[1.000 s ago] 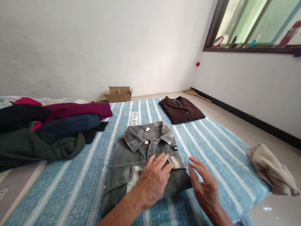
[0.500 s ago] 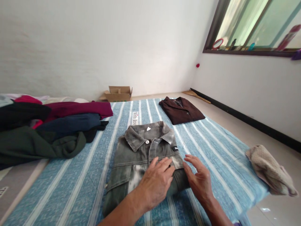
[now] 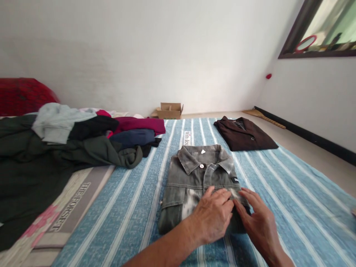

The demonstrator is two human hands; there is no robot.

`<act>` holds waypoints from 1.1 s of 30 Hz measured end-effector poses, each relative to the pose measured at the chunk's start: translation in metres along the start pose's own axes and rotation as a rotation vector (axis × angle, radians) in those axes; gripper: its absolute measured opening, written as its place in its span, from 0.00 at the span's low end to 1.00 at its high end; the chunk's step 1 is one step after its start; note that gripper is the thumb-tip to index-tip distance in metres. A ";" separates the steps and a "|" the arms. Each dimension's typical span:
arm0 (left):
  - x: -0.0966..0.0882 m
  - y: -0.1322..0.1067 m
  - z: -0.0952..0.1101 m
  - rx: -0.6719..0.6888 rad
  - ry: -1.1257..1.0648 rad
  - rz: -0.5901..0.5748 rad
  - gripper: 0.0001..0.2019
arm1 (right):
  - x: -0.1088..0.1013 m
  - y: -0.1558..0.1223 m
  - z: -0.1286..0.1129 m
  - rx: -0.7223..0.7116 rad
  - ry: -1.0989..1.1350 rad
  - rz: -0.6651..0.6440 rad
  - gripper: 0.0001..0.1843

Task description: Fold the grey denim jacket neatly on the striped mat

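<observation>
A folded grey-green denim jacket (image 3: 191, 191) with pale washed patches lies before me, collar pointing away, a button at the neck and a small black tag on its chest. My left hand (image 3: 214, 215) rests flat on the front of the jacket, fingers stretched out and slightly bent. At the jacket's right edge is my right hand (image 3: 258, 218), its thumb and fingers apart and touching the cloth. Beyond and to the right lies a folded dark brown garment (image 3: 247, 135) with a button.
A blue striped sheet (image 3: 133, 207) covers the bed. At left is a heap of clothes, including a dark green garment (image 3: 91, 152), a light grey one (image 3: 59, 122) and a maroon one (image 3: 141, 126). A cardboard box (image 3: 170, 111) stands by the wall. A red-framed mirror (image 3: 306, 43) sits at the window.
My view has turned left, so the scene sits further right and more of the clothes heap shows. Both hands stay at about the same places on the jacket.
</observation>
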State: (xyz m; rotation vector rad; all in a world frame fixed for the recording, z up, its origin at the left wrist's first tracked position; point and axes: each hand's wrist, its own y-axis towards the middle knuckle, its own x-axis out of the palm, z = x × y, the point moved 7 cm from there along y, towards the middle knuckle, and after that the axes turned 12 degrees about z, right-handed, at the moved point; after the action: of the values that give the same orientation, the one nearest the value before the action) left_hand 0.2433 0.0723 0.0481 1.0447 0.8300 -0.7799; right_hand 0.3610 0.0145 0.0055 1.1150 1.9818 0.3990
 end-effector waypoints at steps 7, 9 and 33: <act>-0.009 -0.003 0.007 0.028 -0.021 0.001 0.09 | 0.000 -0.003 0.008 0.014 0.052 -0.038 0.19; -0.011 -0.004 0.008 0.030 -0.030 0.012 0.09 | -0.005 -0.001 0.010 0.032 0.072 -0.022 0.18; -0.037 -0.017 -0.045 -0.141 0.078 0.169 0.09 | -0.026 0.029 0.012 0.207 0.086 0.138 0.15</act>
State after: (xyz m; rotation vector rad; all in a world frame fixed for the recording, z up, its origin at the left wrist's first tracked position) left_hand 0.2022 0.1147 0.0615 1.0094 0.8383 -0.5328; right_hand 0.3942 0.0076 0.0282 1.3903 2.0635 0.3234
